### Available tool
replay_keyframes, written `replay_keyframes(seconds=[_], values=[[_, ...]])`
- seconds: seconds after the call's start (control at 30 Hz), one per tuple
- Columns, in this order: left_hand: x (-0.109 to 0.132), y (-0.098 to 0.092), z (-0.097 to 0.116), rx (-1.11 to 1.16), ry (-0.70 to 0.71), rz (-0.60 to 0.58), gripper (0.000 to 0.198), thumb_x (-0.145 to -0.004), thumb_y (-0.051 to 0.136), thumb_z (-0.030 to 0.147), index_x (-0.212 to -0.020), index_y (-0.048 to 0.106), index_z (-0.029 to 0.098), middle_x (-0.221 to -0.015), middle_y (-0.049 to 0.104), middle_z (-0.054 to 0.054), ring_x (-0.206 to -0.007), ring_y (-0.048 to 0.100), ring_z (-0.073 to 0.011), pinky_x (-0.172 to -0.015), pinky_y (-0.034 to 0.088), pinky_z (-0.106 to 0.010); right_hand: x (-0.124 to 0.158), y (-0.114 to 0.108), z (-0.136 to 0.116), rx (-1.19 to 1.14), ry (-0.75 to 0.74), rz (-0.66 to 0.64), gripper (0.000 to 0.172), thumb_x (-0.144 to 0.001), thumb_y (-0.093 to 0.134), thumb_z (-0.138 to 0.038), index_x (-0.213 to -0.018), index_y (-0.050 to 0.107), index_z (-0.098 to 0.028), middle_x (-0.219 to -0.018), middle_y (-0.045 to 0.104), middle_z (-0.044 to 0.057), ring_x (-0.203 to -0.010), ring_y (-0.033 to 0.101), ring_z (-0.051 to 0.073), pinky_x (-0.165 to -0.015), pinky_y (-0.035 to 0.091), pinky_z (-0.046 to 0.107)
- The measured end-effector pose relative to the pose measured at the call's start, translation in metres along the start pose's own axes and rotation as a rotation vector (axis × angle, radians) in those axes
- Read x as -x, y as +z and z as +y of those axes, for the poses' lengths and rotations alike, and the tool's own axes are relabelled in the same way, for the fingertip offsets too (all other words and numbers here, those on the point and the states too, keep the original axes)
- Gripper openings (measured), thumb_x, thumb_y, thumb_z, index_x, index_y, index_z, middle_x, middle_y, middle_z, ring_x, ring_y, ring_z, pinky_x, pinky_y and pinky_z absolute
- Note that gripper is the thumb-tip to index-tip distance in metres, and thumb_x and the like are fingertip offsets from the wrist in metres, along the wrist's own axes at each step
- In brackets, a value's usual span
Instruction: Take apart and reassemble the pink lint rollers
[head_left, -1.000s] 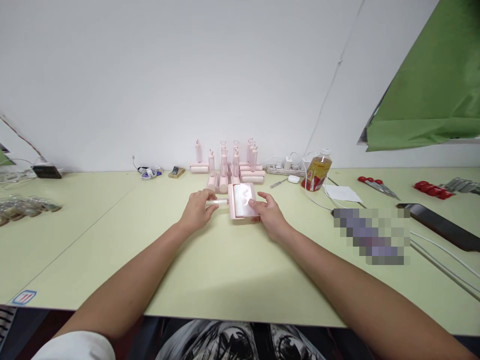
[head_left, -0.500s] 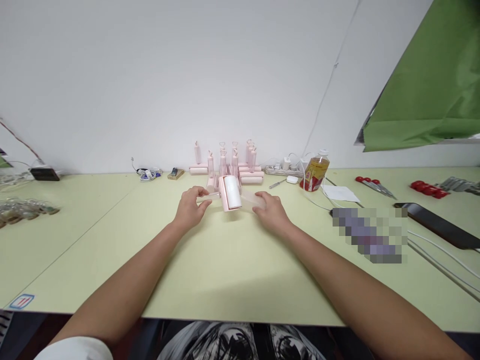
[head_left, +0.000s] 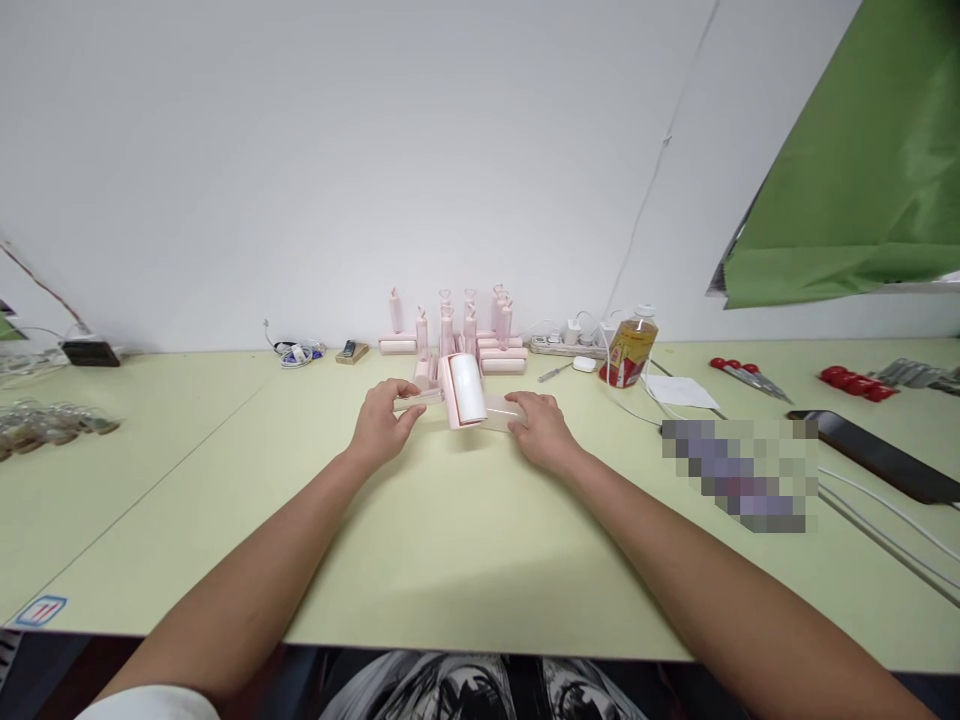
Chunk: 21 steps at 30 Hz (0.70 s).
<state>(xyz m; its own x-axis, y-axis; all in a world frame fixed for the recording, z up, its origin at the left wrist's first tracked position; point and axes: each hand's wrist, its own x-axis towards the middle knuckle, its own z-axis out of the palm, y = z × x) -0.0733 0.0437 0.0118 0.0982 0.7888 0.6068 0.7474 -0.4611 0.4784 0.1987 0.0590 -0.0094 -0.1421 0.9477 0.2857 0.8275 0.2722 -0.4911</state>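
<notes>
My left hand [head_left: 381, 422] pinches the clear handle [head_left: 420, 401] of a lint roller [head_left: 468, 388]. Its white sticky roll, in a pink holder, is up off the table and tilted toward me. My right hand [head_left: 543, 430] has its fingers closed on a translucent cover [head_left: 498, 413], whose left end is right beside the roll; whether they touch I cannot tell. Behind the hands, several more pink lint rollers [head_left: 504, 360] stand in a group near the wall, their handles pointing up.
To the right are a power strip [head_left: 564, 346], a screwdriver [head_left: 555, 373], a drink bottle [head_left: 630, 348], red-handled tools [head_left: 750, 375] and a black phone [head_left: 874, 452]. Cables [head_left: 298, 353] lie at the back left. Clear, round-bottomed items [head_left: 56, 422] lie at far left.
The cover in my right hand has turned more level and lowered a little beside the roll. My left hand keeps its grip on the handle. The view has shifted slightly.
</notes>
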Motion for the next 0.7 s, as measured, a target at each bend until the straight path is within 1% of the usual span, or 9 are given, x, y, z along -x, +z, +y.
replay_keyframes(seconds=[0.2, 0.3, 0.37, 0.43, 0.53, 0.6, 0.7], values=[[0.000, 0.001, -0.002, 0.030, -0.003, 0.010, 0.019, -0.083, 0.059, 0.035, -0.097, 0.058, 0.022, -0.102, 0.067, -0.005, -0.097, 0.061, -0.0228, -0.082, 0.050, -0.038, -0.001, 0.003, 0.004, -0.030, -0.056, -0.026, 0.044, -0.084, 0.047, -0.010, -0.127, 0.057, -0.016, -0.133, 0.058, 0.009, -0.126, 0.040, 0.029, -0.105, 0.036, 0.046], [0.000, 0.002, -0.003, 0.039, 0.001, 0.018, 0.019, -0.083, 0.060, 0.035, -0.097, 0.058, 0.022, -0.102, 0.067, -0.005, -0.096, 0.061, -0.0229, -0.080, 0.049, -0.037, -0.003, 0.004, 0.008, -0.063, -0.086, -0.045, 0.047, -0.083, 0.044, -0.005, -0.126, 0.058, -0.017, -0.135, 0.057, 0.009, -0.132, 0.038, 0.028, -0.110, 0.033, 0.046], [0.000, 0.002, -0.003, 0.046, 0.001, 0.022, 0.019, -0.083, 0.060, 0.036, -0.096, 0.059, 0.022, -0.102, 0.067, -0.006, -0.096, 0.061, -0.0230, -0.078, 0.049, -0.036, -0.004, 0.005, 0.010, -0.064, -0.075, -0.065, 0.053, -0.081, 0.041, 0.000, -0.128, 0.059, -0.017, -0.145, 0.049, 0.009, -0.140, 0.031, 0.028, -0.115, 0.028, 0.047], [0.001, 0.002, -0.002, 0.056, 0.001, 0.026, 0.019, -0.082, 0.060, 0.035, -0.096, 0.059, 0.022, -0.101, 0.067, -0.005, -0.096, 0.060, -0.0229, -0.077, 0.049, -0.036, -0.005, 0.005, 0.011, -0.051, -0.059, -0.092, 0.060, -0.079, 0.039, 0.003, -0.133, 0.057, -0.016, -0.155, 0.035, 0.009, -0.146, 0.020, 0.030, -0.118, 0.022, 0.049], [0.001, 0.002, -0.002, 0.064, 0.004, 0.030, 0.019, -0.082, 0.060, 0.035, -0.096, 0.059, 0.022, -0.101, 0.067, -0.005, -0.096, 0.060, -0.0225, -0.076, 0.049, -0.035, -0.005, 0.004, 0.013, -0.049, -0.054, -0.133, 0.067, -0.077, 0.039, 0.005, -0.139, 0.053, -0.018, -0.161, 0.021, 0.009, -0.149, 0.010, 0.032, -0.119, 0.018, 0.051], [0.001, 0.002, -0.002, 0.063, 0.005, 0.032, 0.019, -0.082, 0.061, 0.035, -0.096, 0.059, 0.022, -0.101, 0.067, -0.005, -0.096, 0.060, -0.0225, -0.076, 0.049, -0.035, -0.006, 0.004, 0.014, -0.084, -0.045, -0.143, 0.069, -0.077, 0.038, 0.004, -0.141, 0.051, -0.019, -0.162, 0.018, 0.009, -0.149, 0.008, 0.031, -0.119, 0.017, 0.051], [0.001, 0.002, -0.001, 0.074, 0.002, 0.034, 0.019, -0.082, 0.061, 0.035, -0.096, 0.059, 0.022, -0.101, 0.067, -0.005, -0.096, 0.060, -0.0224, -0.075, 0.049, -0.034, -0.007, 0.006, 0.020, -0.189, -0.024, -0.132, 0.066, -0.077, 0.038, 0.002, -0.138, 0.052, -0.021, -0.161, 0.020, 0.009, -0.149, 0.014, 0.028, -0.119, 0.019, 0.050]])
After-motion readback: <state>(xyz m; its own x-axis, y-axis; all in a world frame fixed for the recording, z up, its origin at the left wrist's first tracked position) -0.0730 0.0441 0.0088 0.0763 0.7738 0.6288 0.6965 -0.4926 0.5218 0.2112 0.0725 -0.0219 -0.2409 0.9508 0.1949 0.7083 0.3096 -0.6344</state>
